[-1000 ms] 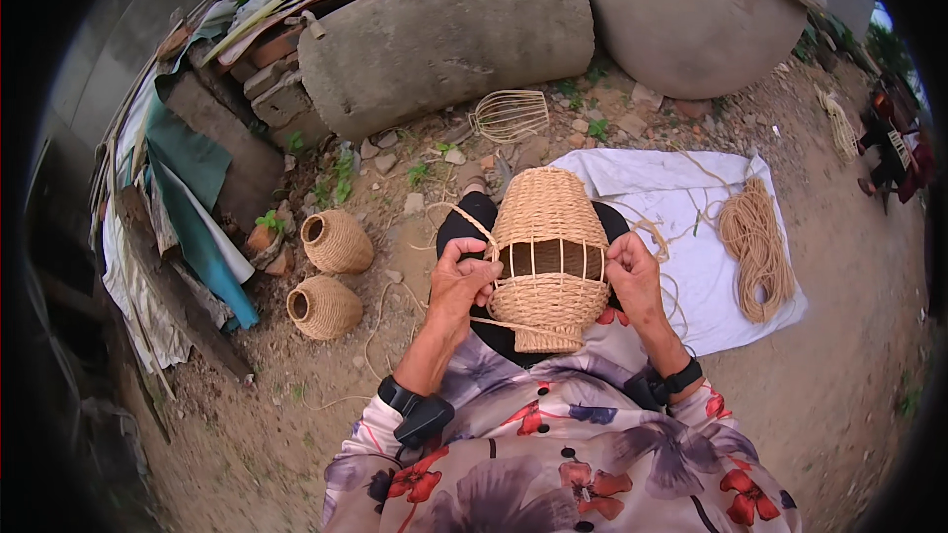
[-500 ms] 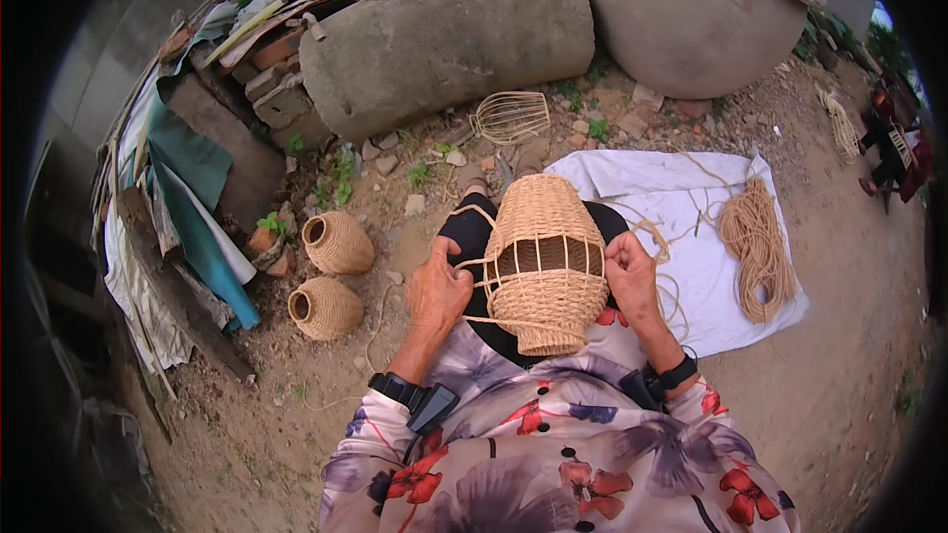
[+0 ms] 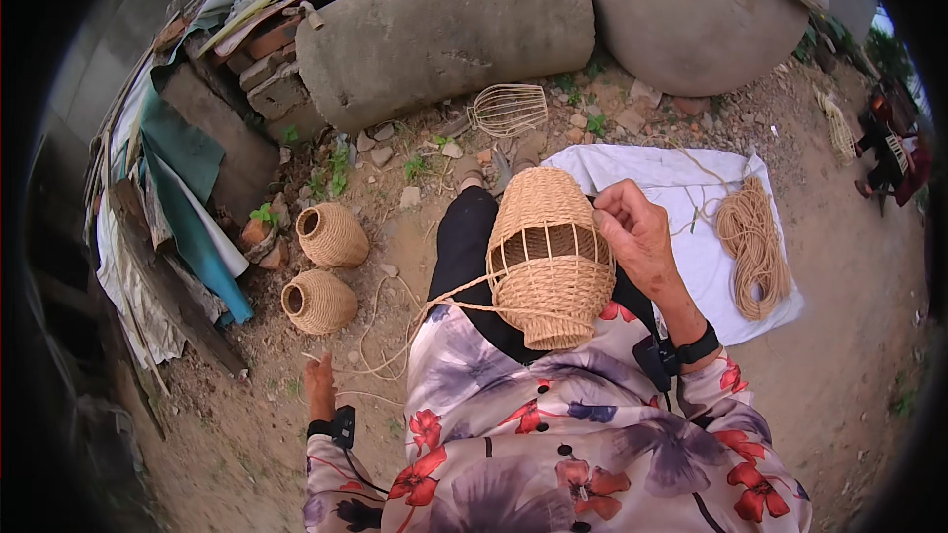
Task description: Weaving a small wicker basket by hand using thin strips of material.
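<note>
On my lap lies a half-woven basket (image 3: 553, 286) of tan twisted cord, with a band of bare ribs across its middle and its narrow neck toward me. My right hand (image 3: 640, 235) is closed at its right side, thumb and fingers pinching the basket's edge by the bare ribs. From the basket's left side a loose cord (image 3: 462, 288) runs down to the left. Out at the lower left, away from the basket, my left hand (image 3: 320, 387) appears closed around that cord; its fingers show only partly.
Two small finished baskets (image 3: 333, 235) (image 3: 320, 302) stand on the dirt to the left. A coil of cord (image 3: 750, 247) rests on a white sheet (image 3: 681, 183) at right. Beyond my feet lie a bare rib frame (image 3: 509, 111) and a concrete cylinder (image 3: 444, 39).
My left hand has left the basket's side and swung out to the lower left, drawing the cord out. My right hand has moved up along the basket's right side.
</note>
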A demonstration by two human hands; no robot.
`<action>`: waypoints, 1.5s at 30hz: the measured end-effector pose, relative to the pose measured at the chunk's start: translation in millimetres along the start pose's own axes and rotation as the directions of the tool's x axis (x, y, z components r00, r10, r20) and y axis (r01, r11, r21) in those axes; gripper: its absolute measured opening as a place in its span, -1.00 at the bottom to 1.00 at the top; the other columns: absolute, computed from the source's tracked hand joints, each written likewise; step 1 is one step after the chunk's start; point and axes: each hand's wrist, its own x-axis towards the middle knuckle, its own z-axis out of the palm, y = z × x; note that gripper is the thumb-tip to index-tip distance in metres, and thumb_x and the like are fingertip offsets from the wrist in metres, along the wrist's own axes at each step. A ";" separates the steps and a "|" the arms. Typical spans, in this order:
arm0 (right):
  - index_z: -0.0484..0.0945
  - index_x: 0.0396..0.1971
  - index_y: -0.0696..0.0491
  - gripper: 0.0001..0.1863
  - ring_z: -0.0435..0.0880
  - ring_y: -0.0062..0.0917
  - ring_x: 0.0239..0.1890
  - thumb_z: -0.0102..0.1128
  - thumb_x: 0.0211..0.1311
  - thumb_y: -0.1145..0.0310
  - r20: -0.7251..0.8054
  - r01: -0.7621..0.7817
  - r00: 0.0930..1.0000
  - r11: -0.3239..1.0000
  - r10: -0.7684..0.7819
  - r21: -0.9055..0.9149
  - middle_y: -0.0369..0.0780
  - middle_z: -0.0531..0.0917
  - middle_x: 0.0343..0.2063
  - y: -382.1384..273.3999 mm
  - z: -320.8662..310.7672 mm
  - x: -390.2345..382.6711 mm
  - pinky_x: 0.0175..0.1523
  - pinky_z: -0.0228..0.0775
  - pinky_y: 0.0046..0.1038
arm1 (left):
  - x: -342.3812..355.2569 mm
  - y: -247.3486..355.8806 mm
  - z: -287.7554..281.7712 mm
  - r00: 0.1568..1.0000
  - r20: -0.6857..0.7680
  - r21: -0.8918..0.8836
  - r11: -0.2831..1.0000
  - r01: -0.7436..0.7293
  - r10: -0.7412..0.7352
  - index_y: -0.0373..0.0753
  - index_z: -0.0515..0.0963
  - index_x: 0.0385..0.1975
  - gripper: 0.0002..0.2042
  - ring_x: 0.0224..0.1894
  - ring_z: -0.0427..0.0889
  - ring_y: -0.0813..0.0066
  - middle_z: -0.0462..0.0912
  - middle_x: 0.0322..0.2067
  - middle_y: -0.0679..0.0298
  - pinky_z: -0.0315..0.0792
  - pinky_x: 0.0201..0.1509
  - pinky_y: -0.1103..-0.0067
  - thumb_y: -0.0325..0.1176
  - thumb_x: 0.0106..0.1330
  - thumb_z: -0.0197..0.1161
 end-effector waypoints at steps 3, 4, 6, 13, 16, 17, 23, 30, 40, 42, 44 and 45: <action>0.38 -0.39 0.11 -0.91 0.47 -0.58 -0.61 0.10 0.12 0.51 0.317 0.271 0.925 0.949 -0.211 -0.158 -0.26 0.49 -0.67 -24.3 27.1 12.5 -0.45 0.31 -0.55 | -34.1 63.5 37.9 0.967 0.017 0.015 0.967 -0.254 0.254 -0.27 0.41 -0.07 -0.69 -0.31 0.52 0.22 0.56 -0.22 0.07 0.43 -0.26 0.42 -0.38 0.19 0.19; 0.40 -0.40 0.11 -0.90 0.51 -0.43 -0.61 0.11 0.09 0.46 0.379 0.390 0.882 0.884 -0.279 -0.257 -0.19 0.50 -0.69 -27.8 37.2 14.4 -0.46 0.33 -0.44 | -52.1 96.1 52.4 0.932 0.022 0.023 0.932 -0.363 0.362 -0.27 0.43 -0.12 -0.72 -0.34 0.52 0.27 0.56 -0.23 0.10 0.42 -0.29 0.45 -0.39 0.18 0.20; 0.41 -0.41 0.11 -0.88 0.56 -0.28 -0.60 0.12 0.05 0.42 0.456 0.510 0.824 0.791 -0.336 -0.339 -0.11 0.52 -0.70 -36.7 52.6 15.5 -0.47 0.35 -0.33 | -101.1 166.8 81.1 0.791 0.003 0.011 0.791 -0.612 0.612 -0.27 0.47 -0.23 -0.79 -0.42 0.51 0.37 0.55 -0.24 0.15 0.42 -0.35 0.51 -0.40 0.16 0.22; 0.48 -0.48 0.11 -0.90 0.59 -0.14 -0.54 0.09 -0.04 0.43 0.528 0.492 0.823 0.729 -0.212 -0.475 -0.05 0.55 -0.69 -32.6 63.7 9.2 -0.41 0.36 -0.16 | -205.7 240.6 125.6 0.166 0.237 -0.101 0.195 -0.976 0.957 -0.23 0.54 -0.31 -0.83 -0.51 0.54 0.35 0.55 -0.37 0.22 0.43 -0.42 0.51 -0.36 0.13 0.30; 0.50 -0.50 0.12 -0.91 0.59 -0.13 -0.53 0.09 -0.05 0.44 0.454 0.405 0.876 0.759 -0.163 -0.509 -0.04 0.56 -0.68 -30.2 58.4 12.7 -0.40 0.37 -0.16 | -203.9 237.9 124.3 0.159 0.316 -0.089 0.196 -0.977 0.935 -0.26 0.56 -0.31 -0.82 -0.45 0.54 0.27 0.54 -0.43 0.20 0.43 -0.37 0.48 -0.32 0.16 0.27; 0.51 -0.51 0.13 -0.91 0.59 -0.12 -0.52 0.09 -0.06 0.45 0.385 0.342 0.913 0.770 -0.136 -0.539 -0.03 0.56 -0.67 -28.9 54.0 15.3 -0.39 0.38 -0.15 | -200.9 237.0 123.0 0.076 0.298 -0.098 0.110 -0.989 0.951 -0.27 0.57 -0.31 -0.83 -0.45 0.54 0.26 0.54 -0.45 0.19 0.43 -0.37 0.47 -0.34 0.18 0.26; 0.50 -0.52 0.16 -0.96 0.46 -0.66 -0.62 0.08 -0.03 0.56 0.155 -0.228 0.965 0.968 0.210 0.107 -0.29 0.52 -0.70 40.7 25.3 19.3 -0.50 0.24 -0.54 | -205.1 237.8 105.1 0.162 0.411 -0.178 0.253 -0.951 0.897 -0.32 0.61 -0.28 -0.84 -0.49 0.53 0.26 0.51 -0.54 0.16 0.39 -0.39 0.45 -0.40 0.21 0.22; 0.50 -0.52 0.13 -0.93 0.34 -0.80 -0.57 0.04 -0.02 0.61 0.061 -0.436 0.884 0.771 0.463 0.464 -0.43 0.46 -0.62 54.9 18.0 7.9 -0.45 0.14 -0.72 | -207.6 235.9 79.7 0.082 0.493 -0.135 0.168 -0.976 0.866 -0.24 0.64 -0.31 -0.85 -0.45 0.60 0.29 0.59 -0.53 0.19 0.46 -0.39 0.45 -0.35 0.23 0.20; 0.49 -0.53 0.13 -0.94 0.34 -0.84 -0.61 0.03 0.03 0.58 0.097 -0.319 0.947 0.933 0.306 0.170 -0.42 0.47 -0.69 45.4 28.7 -18.5 -0.50 0.17 -0.68 | -102.2 234.6 -61.6 0.419 -0.359 0.652 0.546 -0.527 0.834 -0.17 0.50 -0.04 -0.67 -0.35 0.61 0.20 0.56 -0.17 0.06 0.47 -0.23 0.38 -0.36 0.17 0.21; 0.50 -0.54 0.13 -0.94 0.35 -0.83 -0.62 0.04 0.03 0.57 0.075 -0.318 0.948 0.942 0.311 0.112 -0.41 0.48 -0.72 40.9 36.4 -23.1 -0.51 0.20 -0.67 | -134.2 250.8 -8.1 0.605 -0.171 0.167 0.628 -0.760 0.778 -0.28 0.56 -0.14 -0.75 -0.47 0.55 0.51 0.60 -0.41 0.23 0.46 -0.42 0.54 -0.41 0.18 0.25; 0.50 -0.53 0.12 -0.95 0.40 -0.77 -0.66 0.05 0.01 0.55 0.016 -0.266 0.964 0.962 0.265 0.055 -0.35 0.49 -0.74 44.6 41.4 -27.5 -0.51 0.26 -0.62 | -165.3 248.4 43.1 0.701 0.358 -0.277 0.787 -0.551 0.617 -0.22 0.61 -0.22 -0.83 -0.52 0.50 0.68 0.59 -0.49 0.36 0.38 -0.53 0.71 -0.35 0.23 0.26; 0.50 -0.53 0.12 -0.95 0.40 -0.77 -0.66 0.05 0.01 0.55 0.026 -0.264 0.964 0.963 0.263 0.056 -0.35 0.49 -0.74 43.5 42.3 -29.1 -0.51 0.26 -0.62 | -180.3 247.7 60.5 0.639 0.538 -0.276 0.831 -0.483 0.550 -0.23 0.60 -0.18 -0.78 -0.55 0.48 0.70 0.59 -0.49 0.36 0.39 -0.54 0.72 -0.30 0.24 0.26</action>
